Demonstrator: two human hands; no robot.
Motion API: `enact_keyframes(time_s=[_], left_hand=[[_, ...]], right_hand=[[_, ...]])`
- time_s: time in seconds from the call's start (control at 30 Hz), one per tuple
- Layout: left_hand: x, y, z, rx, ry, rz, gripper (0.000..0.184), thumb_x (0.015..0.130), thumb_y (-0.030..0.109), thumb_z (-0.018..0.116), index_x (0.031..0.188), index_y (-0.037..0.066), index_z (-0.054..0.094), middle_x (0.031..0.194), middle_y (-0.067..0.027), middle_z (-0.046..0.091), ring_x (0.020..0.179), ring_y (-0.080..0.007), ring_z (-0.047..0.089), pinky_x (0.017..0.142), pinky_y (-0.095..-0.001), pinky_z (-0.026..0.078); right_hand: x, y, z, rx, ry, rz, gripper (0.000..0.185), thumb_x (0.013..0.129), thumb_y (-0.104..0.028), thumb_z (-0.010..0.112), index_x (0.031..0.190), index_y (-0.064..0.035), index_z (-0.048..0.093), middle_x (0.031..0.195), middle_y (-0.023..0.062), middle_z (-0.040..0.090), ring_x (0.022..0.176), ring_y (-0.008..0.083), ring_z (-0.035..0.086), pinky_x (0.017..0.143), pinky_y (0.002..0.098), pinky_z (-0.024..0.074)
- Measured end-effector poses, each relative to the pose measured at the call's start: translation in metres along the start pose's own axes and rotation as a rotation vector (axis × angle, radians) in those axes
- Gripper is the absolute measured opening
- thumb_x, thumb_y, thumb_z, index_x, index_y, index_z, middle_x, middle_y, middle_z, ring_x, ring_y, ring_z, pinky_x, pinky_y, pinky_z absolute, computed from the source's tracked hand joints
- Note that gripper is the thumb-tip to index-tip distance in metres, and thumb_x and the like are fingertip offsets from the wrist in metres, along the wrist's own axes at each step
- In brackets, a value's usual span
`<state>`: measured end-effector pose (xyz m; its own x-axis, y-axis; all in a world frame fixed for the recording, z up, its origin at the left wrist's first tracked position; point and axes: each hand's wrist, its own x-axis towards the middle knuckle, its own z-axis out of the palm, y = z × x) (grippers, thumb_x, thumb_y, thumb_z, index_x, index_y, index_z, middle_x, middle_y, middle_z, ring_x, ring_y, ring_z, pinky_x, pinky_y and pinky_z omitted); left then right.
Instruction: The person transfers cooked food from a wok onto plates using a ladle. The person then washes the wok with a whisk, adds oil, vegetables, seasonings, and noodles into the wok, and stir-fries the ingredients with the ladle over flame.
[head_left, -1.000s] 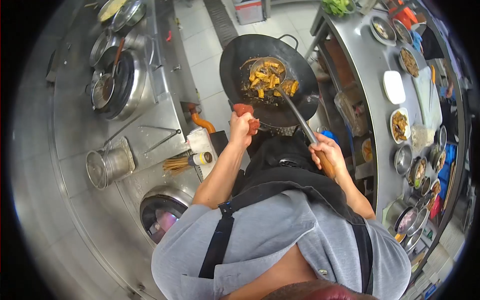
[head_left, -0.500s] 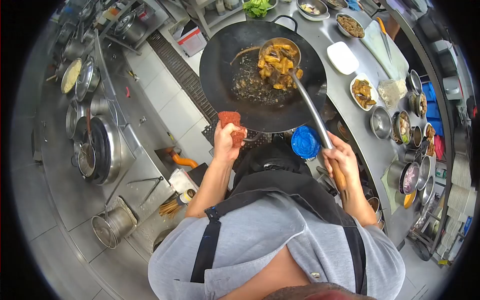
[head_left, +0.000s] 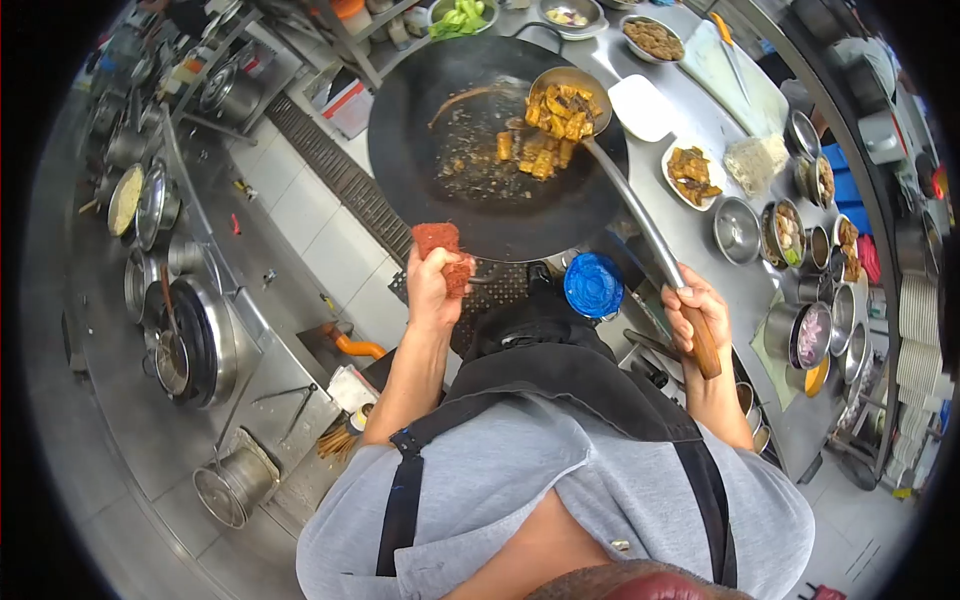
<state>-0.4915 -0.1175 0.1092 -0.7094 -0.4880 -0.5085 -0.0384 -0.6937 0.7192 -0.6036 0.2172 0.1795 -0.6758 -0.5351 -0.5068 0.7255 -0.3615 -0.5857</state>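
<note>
Head view: wok (head_left: 480, 215) was held up by left hand (head_left: 436, 285), fingers closed round red cloth (head_left: 437, 240) at handle. Ladle (head_left: 640, 205) was gripped by wooden end in right hand (head_left: 697, 312); browned pieces (head_left: 562, 108) were cradled in its bowl, more lying beneath, inside wok.

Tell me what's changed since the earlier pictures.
The wok moved right, toward the counter; the ladle, with food, moved toward the wok's right rim. Nothing was let go: the left hand still grips the red cloth, the right hand the ladle.
</note>
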Motion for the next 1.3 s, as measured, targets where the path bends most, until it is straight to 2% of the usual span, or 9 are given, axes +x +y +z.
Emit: enact_keyframes(time_s=[0.2,0.33,0.43,0.5,0.83,0.93,1.03,1.2,1.3], left_hand=[[0.012,-0.001,-0.003,-0.033,-0.007,0.063,0.037,0.073,0.003,0.053,0.109,0.008,0.048,0.076,-0.0097,0.057,0.061,-0.0206,0.061,0.038,-0.0279,0.042],[0.010,0.002,-0.001,0.003,0.053,0.062,0.037,0.072,0.004,0.053,0.109,0.007,0.048,0.076,-0.0094,0.057,0.061,-0.0216,0.061,0.038,-0.0288,0.042],[0.012,-0.002,-0.007,-0.023,0.066,0.059,0.036,0.072,0.005,0.054,0.108,0.007,0.049,0.075,-0.0090,0.056,0.061,-0.0221,0.060,0.038,-0.0291,0.041],[0.011,-0.004,-0.009,-0.033,0.091,0.060,0.037,0.071,0.005,0.054,0.107,0.007,0.049,0.075,-0.0087,0.056,0.060,-0.0222,0.060,0.038,-0.0294,0.040],[0.005,-0.013,-0.041,-0.073,0.154,0.059,0.037,0.070,0.005,0.055,0.107,0.006,0.049,0.077,-0.0084,0.056,0.059,-0.0222,0.060,0.038,-0.0287,0.040],[-0.002,-0.011,-0.051,-0.078,0.166,0.065,0.037,0.070,0.004,0.055,0.107,0.006,0.049,0.078,-0.0078,0.056,0.059,-0.0215,0.060,0.038,-0.0281,0.040],[-0.006,-0.012,-0.058,-0.066,0.170,0.085,0.035,0.072,0.003,0.055,0.106,0.007,0.048,0.077,-0.0075,0.056,0.058,-0.0210,0.060,0.037,-0.0278,0.041],[-0.018,-0.008,-0.070,-0.096,0.198,0.080,0.031,0.074,0.002,0.053,0.104,0.009,0.047,0.072,-0.0082,0.057,0.054,-0.0205,0.059,0.037,-0.0278,0.041],[-0.029,-0.007,-0.076,-0.103,0.212,0.098,0.030,0.075,0.002,0.053,0.104,0.008,0.047,0.072,-0.0084,0.057,0.053,-0.0196,0.059,0.037,-0.0286,0.042]], right_hand=[[-0.003,-0.034,-0.017,-0.191,0.108,-0.191,0.059,0.085,-0.006,0.054,0.139,0.0055,0.033,0.075,0.0104,0.049,0.040,0.0127,0.047,0.029,0.0230,0.0397],[0.040,-0.036,-0.043,-0.763,0.331,-0.304,0.067,0.080,-0.005,0.059,0.142,0.0019,0.036,0.070,0.0036,0.056,0.041,0.0123,0.050,0.035,0.0255,0.0412],[0.067,-0.031,-0.069,-1.195,0.408,-0.313,0.070,0.077,-0.006,0.057,0.143,0.0005,0.035,0.071,0.0144,0.061,0.051,0.0206,0.060,0.047,0.0348,0.0465],[0.076,-0.025,-0.076,-1.575,0.518,-0.521,0.069,0.075,-0.005,0.055,0.142,-0.0015,0.037,0.068,0.0190,0.060,0.060,0.0275,0.064,0.062,0.0406,0.0488],[0.056,-0.024,-0.085,-1.561,0.580,-0.449,0.070,0.077,-0.005,0.053,0.145,-0.0069,0.035,0.075,0.0205,0.060,0.066,0.0308,0.063,0.071,0.0397,0.0487],[0.057,-0.016,-0.087,-1.520,0.557,-0.483,0.069,0.079,-0.005,0.054,0.145,-0.0028,0.034,0.073,0.0171,0.060,0.057,0.0254,0.061,0.061,0.0365,0.0490],[0.053,-0.011,-0.059,-0.648,0.441,-0.487,0.068,0.081,-0.004,0.058,0.144,0.0026,0.031,0.072,0.0060,0.057,0.045,0.0129,0.052,0.037,0.0251,0.0418],[0.011,0.000,-0.015,-0.469,0.286,-0.425,0.066,0.081,-0.004,0.056,0.143,0.0037,0.032,0.072,0.0066,0.054,0.042,0.0123,0.050,0.033,0.0228,0.0392],[0.001,0.021,0.009,-0.700,0.191,-0.288,0.066,0.079,-0.005,0.058,0.141,0.0034,0.037,0.071,0.0070,0.057,0.042,0.0135,0.051,0.033,0.0236,0.0402]])
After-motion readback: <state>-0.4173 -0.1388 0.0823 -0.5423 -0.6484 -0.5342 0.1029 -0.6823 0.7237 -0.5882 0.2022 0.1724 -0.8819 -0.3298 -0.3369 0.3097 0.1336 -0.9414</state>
